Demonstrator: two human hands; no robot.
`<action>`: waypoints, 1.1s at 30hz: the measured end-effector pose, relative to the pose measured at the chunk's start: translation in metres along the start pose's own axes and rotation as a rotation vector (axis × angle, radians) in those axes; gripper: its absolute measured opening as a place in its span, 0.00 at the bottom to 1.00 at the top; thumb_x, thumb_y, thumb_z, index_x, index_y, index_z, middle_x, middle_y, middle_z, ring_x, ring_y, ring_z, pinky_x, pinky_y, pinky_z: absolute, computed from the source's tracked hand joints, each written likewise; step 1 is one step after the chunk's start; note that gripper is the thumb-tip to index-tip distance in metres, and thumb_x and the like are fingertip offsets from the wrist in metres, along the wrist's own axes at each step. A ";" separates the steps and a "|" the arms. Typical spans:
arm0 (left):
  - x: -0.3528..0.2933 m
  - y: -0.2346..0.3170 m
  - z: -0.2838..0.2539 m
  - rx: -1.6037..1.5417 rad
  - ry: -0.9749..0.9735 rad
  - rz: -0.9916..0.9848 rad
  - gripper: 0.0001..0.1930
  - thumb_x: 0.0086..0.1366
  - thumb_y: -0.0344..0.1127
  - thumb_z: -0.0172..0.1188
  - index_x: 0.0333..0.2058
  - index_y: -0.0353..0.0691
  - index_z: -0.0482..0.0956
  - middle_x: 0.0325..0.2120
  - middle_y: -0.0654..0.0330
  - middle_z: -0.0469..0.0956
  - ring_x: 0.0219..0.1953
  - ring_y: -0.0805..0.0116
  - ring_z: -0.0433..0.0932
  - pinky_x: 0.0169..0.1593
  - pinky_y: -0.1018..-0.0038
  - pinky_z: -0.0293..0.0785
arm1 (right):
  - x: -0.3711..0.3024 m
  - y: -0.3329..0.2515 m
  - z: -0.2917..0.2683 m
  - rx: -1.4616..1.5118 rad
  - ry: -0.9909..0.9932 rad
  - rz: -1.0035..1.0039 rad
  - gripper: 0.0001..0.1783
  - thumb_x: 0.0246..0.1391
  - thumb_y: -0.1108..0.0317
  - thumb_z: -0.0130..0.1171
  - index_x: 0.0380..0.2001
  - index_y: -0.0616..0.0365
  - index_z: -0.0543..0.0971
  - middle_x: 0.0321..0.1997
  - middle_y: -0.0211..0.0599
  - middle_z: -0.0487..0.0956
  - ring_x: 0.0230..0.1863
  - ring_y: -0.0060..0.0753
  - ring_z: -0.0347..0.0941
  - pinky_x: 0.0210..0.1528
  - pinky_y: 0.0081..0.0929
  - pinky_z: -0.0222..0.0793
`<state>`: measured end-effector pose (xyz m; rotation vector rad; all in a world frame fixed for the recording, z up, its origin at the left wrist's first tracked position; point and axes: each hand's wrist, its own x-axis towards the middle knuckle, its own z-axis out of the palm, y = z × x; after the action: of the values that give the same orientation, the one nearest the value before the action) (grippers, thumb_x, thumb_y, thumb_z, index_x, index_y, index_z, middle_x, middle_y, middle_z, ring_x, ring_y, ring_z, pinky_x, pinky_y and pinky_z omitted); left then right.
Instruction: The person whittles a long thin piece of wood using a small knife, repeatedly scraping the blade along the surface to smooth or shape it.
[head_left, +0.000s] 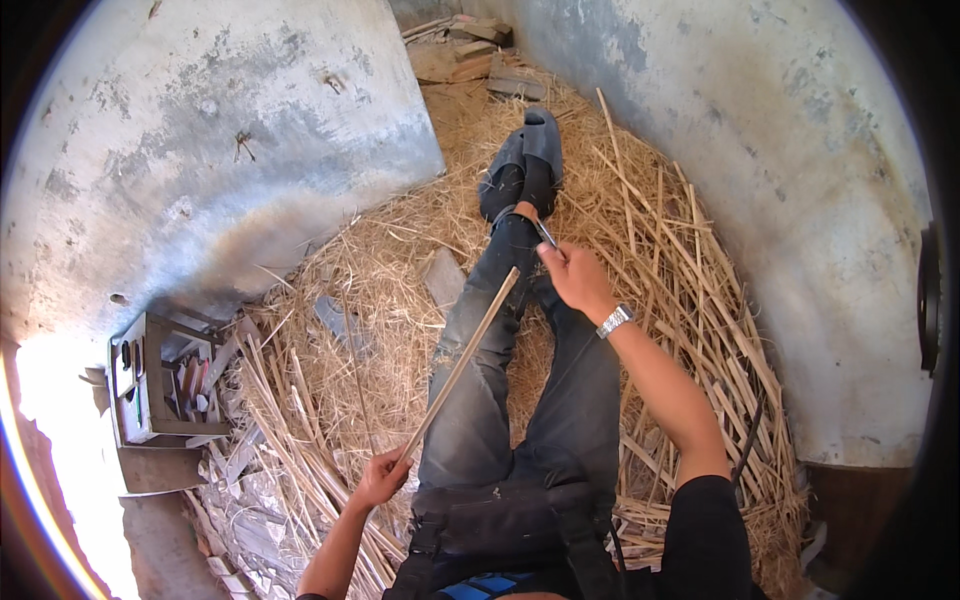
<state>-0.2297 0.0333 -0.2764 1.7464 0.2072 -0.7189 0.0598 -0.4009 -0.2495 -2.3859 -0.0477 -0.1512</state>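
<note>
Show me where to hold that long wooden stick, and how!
Probably by the lower end of the stick, where the left grip has it, coming from the lower left. The stick is long and slim, slanting up to the right above the dark trousers, so that end points toward the person and seems easy to wrap around.

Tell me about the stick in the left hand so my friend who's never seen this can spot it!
Find the dark trousers stretching up the middle, then the left hand beside the thigh. From it, a straight, pale brown stick slants up and right across the trouser leg. Unlike the strips piled on the far right, it crosses the trousers.
</note>
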 end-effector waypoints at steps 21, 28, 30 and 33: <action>0.000 -0.006 0.006 0.130 0.080 0.073 0.26 0.76 0.39 0.59 0.69 0.40 0.72 0.20 0.74 0.67 0.23 0.84 0.63 0.26 0.79 0.61 | -0.022 -0.016 0.056 0.628 -0.191 0.062 0.24 0.59 0.49 0.73 0.37 0.58 0.76 0.18 0.17 0.68 0.17 0.08 0.60 0.21 0.19 0.51; 0.017 0.061 0.033 0.065 0.086 0.122 0.25 0.75 0.36 0.60 0.68 0.37 0.72 0.23 0.67 0.76 0.28 0.82 0.75 0.34 0.78 0.72 | -0.032 -0.022 0.062 0.687 -0.215 0.032 0.20 0.61 0.53 0.71 0.43 0.58 0.79 0.19 0.19 0.72 0.18 0.11 0.64 0.23 0.22 0.60; 0.033 0.082 0.042 0.074 0.087 0.169 0.26 0.75 0.36 0.60 0.69 0.37 0.72 0.23 0.65 0.77 0.29 0.81 0.77 0.36 0.77 0.74 | -0.042 -0.024 0.062 0.665 -0.368 0.050 0.21 0.62 0.52 0.69 0.45 0.58 0.79 0.19 0.24 0.76 0.18 0.17 0.68 0.25 0.24 0.64; 0.057 0.062 0.045 0.242 0.199 0.331 0.28 0.76 0.38 0.60 0.71 0.39 0.68 0.21 0.67 0.75 0.27 0.81 0.75 0.34 0.77 0.72 | -0.060 -0.060 0.062 0.415 -0.084 -0.043 0.25 0.67 0.46 0.61 0.48 0.60 0.80 0.19 0.36 0.78 0.17 0.33 0.74 0.25 0.34 0.69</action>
<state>-0.1701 -0.0404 -0.2637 2.0226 -0.0383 -0.3387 0.0018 -0.3145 -0.2609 -1.9764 -0.1552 -0.0537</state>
